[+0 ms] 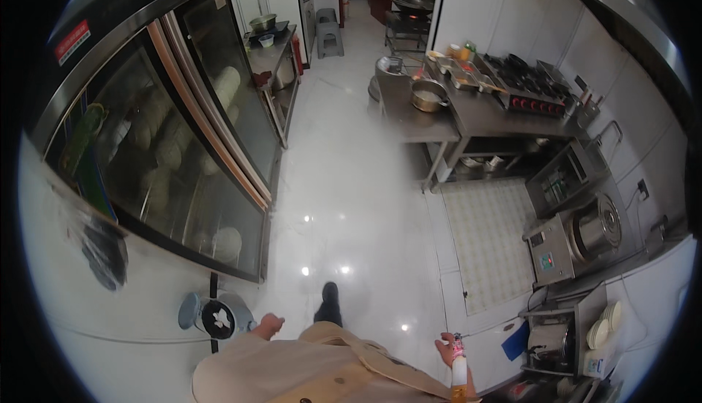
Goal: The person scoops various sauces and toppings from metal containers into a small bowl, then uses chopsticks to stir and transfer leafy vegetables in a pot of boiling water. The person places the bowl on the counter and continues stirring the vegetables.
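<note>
My left hand (269, 325) hangs at the lower middle, beside a grey pedal bin (238, 315) with its lid up and white waste in its black liner. I see nothing in that hand, its fingers loosely curled. My right hand (446, 348) is low on the right, with fingers spread and nothing seen between them. Something pink and white (458, 345) lies along that hand or wrist, above a white and orange band; I cannot tell what it is. Neither hand touches a counter. One dark shoe (330, 296) stands out on the white floor below my tan coat.
A glass-door display fridge (181, 145) lines the left. On the right are a steel worktable (433, 123) with a metal pot (429, 96), a gas stove (532, 104), a floor mat (485, 249) and a steel cooker (559, 255). Grey stools (329, 38) stand far ahead along the aisle.
</note>
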A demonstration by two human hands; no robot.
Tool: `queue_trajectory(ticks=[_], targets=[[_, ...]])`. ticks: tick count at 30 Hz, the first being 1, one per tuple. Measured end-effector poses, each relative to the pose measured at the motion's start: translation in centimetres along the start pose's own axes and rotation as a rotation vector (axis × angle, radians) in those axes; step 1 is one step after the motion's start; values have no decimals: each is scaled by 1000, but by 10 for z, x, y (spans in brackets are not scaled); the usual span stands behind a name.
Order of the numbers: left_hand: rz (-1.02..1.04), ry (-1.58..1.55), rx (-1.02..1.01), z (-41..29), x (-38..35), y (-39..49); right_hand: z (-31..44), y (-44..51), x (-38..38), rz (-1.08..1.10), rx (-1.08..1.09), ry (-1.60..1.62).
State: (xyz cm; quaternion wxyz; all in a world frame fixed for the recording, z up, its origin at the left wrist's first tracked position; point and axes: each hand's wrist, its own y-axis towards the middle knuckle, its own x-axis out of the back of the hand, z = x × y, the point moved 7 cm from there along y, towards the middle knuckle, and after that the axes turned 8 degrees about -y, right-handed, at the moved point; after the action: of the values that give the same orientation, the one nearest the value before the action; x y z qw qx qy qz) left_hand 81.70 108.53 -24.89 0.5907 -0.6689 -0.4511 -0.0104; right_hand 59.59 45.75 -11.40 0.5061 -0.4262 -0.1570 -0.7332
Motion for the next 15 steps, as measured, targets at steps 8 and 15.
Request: queue_trajectory(ticks=[8, 15], targets=[[15, -710, 208, -30, 93, 66, 69, 179, -84, 453, -345, 188], [-114, -935, 116, -121, 202, 166, 162, 331, -122, 495, -309, 294]])
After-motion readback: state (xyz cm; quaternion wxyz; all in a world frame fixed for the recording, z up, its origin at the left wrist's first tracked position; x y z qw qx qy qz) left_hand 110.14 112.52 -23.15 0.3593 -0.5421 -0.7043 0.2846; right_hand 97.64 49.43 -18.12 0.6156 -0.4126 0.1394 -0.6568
